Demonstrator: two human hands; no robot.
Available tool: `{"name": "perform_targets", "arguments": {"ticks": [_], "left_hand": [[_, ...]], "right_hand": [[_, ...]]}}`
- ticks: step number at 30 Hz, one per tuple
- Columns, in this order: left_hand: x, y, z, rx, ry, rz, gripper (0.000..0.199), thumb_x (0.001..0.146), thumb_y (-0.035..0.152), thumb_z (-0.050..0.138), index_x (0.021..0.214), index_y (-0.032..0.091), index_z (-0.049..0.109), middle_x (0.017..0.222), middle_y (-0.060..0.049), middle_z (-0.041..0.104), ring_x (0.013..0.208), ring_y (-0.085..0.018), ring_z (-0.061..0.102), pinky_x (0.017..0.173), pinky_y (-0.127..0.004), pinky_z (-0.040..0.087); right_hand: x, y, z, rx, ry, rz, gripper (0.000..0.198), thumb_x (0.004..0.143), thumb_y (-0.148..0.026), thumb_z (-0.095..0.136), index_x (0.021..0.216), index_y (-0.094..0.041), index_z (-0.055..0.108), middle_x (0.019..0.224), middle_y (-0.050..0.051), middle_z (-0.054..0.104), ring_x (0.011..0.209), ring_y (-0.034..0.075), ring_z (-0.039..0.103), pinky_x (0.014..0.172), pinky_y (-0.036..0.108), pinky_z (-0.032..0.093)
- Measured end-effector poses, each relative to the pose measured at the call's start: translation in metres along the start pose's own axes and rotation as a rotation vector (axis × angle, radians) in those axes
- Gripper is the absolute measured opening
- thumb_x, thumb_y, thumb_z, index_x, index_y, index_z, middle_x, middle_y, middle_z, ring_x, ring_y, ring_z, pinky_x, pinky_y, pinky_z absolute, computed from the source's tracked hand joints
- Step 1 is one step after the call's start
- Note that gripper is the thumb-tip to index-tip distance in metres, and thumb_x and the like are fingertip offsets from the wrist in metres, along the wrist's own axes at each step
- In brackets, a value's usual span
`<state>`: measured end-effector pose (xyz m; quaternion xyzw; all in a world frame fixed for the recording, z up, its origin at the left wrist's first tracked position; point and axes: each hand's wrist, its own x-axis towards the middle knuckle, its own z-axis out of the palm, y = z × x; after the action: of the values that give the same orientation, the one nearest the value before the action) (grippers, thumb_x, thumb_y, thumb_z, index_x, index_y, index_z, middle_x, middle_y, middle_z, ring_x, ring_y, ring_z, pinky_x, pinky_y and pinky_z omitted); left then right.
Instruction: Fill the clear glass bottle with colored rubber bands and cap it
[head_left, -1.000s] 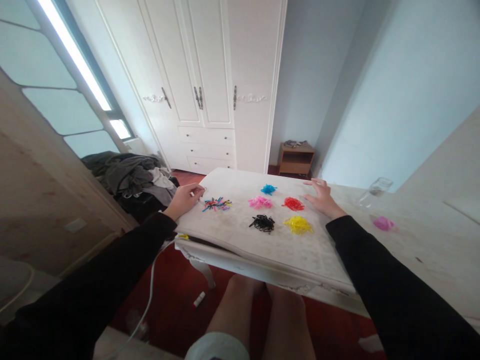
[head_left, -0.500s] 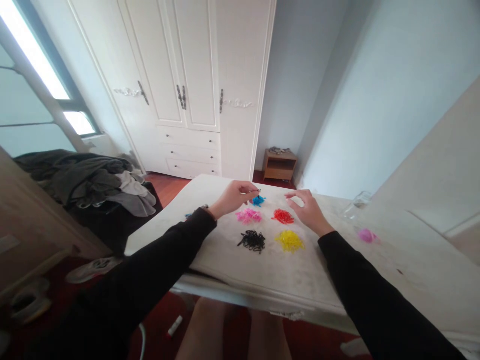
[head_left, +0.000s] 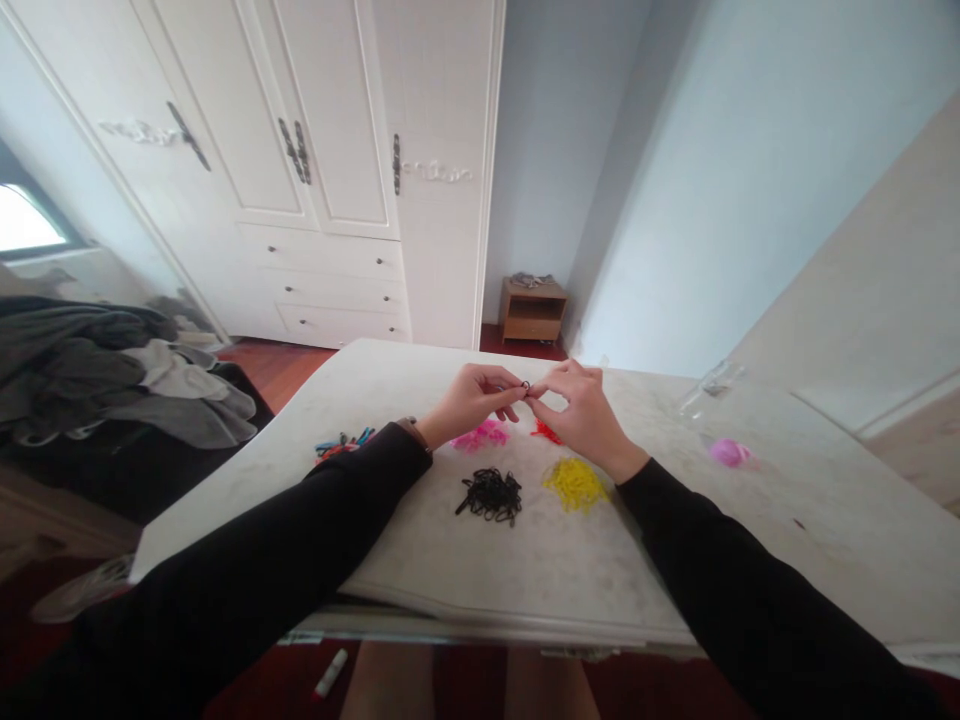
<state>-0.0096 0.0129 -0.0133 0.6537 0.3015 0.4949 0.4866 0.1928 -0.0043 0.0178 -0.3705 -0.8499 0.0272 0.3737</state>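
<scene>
My left hand [head_left: 484, 398] pinches a small black rubber band [head_left: 526, 385] above the far part of the white table. The thumb and forefinger of my right hand [head_left: 571, 400] are closed at the same band, so the fingertips of both hands meet there. Under and around the hands lie piles of small bands: pink bands [head_left: 482, 435] beside the left hand and red bands [head_left: 547, 431] partly covered by the right. Nearer to me are black bands [head_left: 491, 496] and yellow bands [head_left: 576, 485]. The blue pile is hidden behind my hands.
On the white table [head_left: 480, 585], mixed coloured bands [head_left: 345, 444] lie left of my left forearm. A clear jar [head_left: 712, 390] lies at the right with a pink bundle [head_left: 730, 453] near it. A wooden nightstand [head_left: 533, 308] and white wardrobe [head_left: 442, 250] stand beyond the table.
My right hand has moved left and closed at the black band in my left hand. The view has turned right, bringing the mixed bands into fuller sight.
</scene>
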Motion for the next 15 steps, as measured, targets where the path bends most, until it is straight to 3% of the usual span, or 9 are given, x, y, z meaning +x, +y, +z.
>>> {"name": "perform_targets", "arguments": {"ticks": [5,9,15], "left_hand": [[0.003,0.001,-0.004,-0.023,0.034,0.021,0.043,0.076,0.051,0.086,0.087,0.013,0.069,0.081,-0.008,0.078,0.056,-0.014,0.072,0.049,-0.022,0.055],[0.005,0.003,-0.010,0.049,0.092,0.056,0.040,0.077,0.050,0.085,0.084,0.014,0.069,0.073,-0.004,0.073,0.055,-0.013,0.070,0.050,-0.022,0.054],[0.005,0.003,-0.012,0.097,0.101,0.098,0.035,0.080,0.046,0.084,0.084,0.014,0.070,0.066,-0.001,0.067,0.051,-0.010,0.065,0.049,-0.022,0.054]], "right_hand": [[-0.003,0.002,-0.001,0.002,0.019,0.014,0.013,0.087,-0.020,0.069,0.075,-0.024,0.069,0.083,0.000,0.077,0.091,0.025,0.063,0.089,0.046,0.034],[-0.006,-0.003,-0.006,0.010,-0.011,-0.028,0.012,0.091,-0.023,0.069,0.080,-0.025,0.072,0.086,0.002,0.076,0.093,0.025,0.063,0.087,0.044,0.034],[-0.016,-0.026,-0.013,0.190,-0.256,-0.169,0.003,0.093,-0.028,0.075,0.092,-0.026,0.076,0.085,0.001,0.077,0.088,0.021,0.067,0.087,0.042,0.038]]}}
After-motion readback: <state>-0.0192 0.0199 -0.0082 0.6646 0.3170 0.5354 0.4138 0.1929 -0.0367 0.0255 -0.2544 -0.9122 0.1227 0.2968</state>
